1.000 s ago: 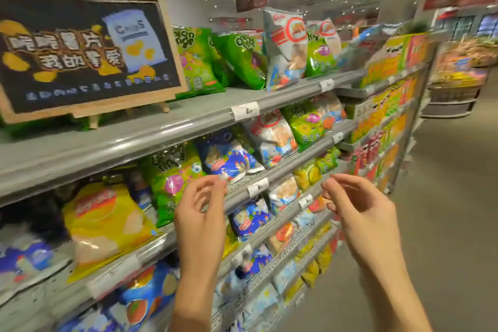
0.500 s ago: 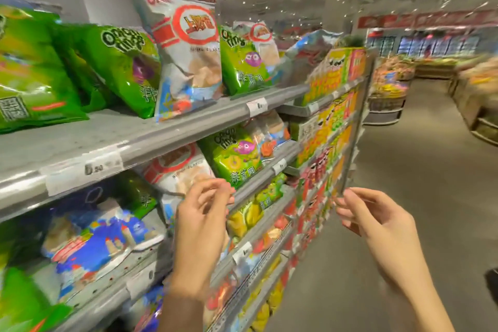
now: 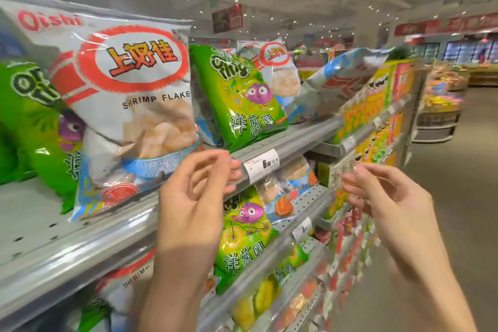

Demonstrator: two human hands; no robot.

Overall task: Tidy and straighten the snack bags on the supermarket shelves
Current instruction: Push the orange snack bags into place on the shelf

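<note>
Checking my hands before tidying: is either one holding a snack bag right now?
No, the left hand and right hand hover empty before the shelf.

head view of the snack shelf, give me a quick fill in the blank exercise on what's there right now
1. The big white bag on the top shelf is labelled Shrimp ____.
2. The price tag on the shelf edge sits just to the right of the ____ hand.
3. The right hand holds ____.
4. The onion ring bag right of the white bag is mainly ____ in colour.

Missing words: Flakes; left; nothing; green
</note>
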